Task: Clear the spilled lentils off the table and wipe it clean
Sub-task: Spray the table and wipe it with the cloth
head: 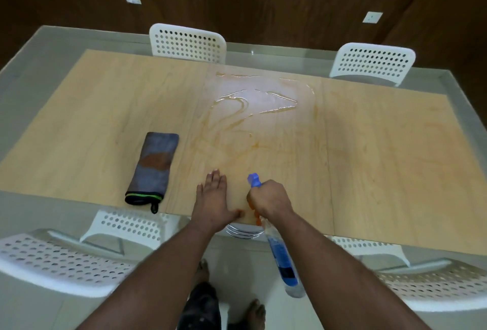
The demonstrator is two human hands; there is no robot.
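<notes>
- The light wooden rectangular table (369,158) carries a folded grey microfibre cloth (154,167) on its near left part
- A smeared wet patch of liquid (253,103) lies at the table's middle, toward the far edge, behind both hands
- The left hand (213,200) rests flat at the near edge, right of the cloth
- The right hand (268,198), just beside it, holds a clear plastic spray bottle with a blue nozzle (283,256) over the near edge
- White perforated plastic chairs (187,42) stand along the far and near sides

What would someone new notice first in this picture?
Probably the shiny wet streaks across the middle of the wooden table. Next, the right hand at the near edge gripping a blue spray bottle, with the left hand flat beside it. A folded grey cloth lies farther left.
</notes>
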